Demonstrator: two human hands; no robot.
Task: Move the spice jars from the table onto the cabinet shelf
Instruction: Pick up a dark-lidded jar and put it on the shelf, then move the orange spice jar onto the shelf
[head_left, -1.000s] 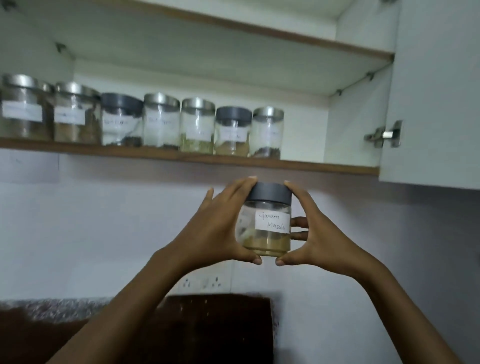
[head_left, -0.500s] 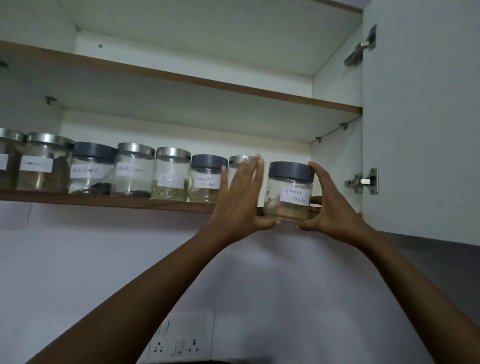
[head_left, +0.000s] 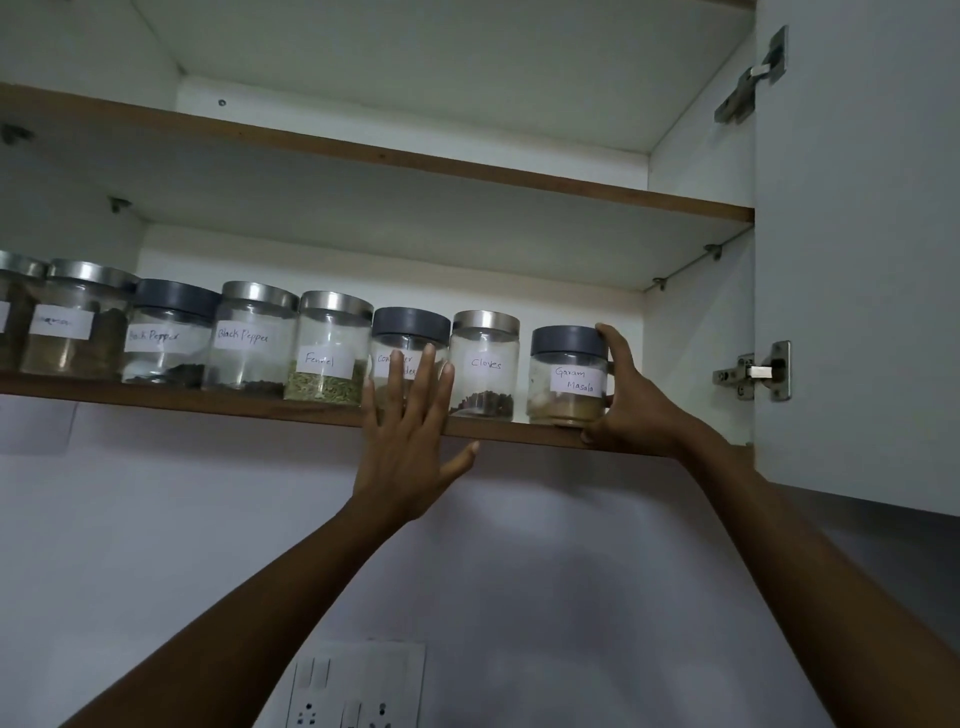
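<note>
Just set the Garam Masala jar (head_left: 569, 376) on the cabinet shelf (head_left: 208, 404) at 3 o'clock of the Cloves jar (head_left: 484, 366), still grasping it with the right hand (head_left: 639, 405), left hand (head_left: 410, 452) released and spread open at its 8 o'clock, leaving only the release

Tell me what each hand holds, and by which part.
Right hand grips the Garam Masala jar by its right side, lid to base. Left hand holds nothing.
</note>
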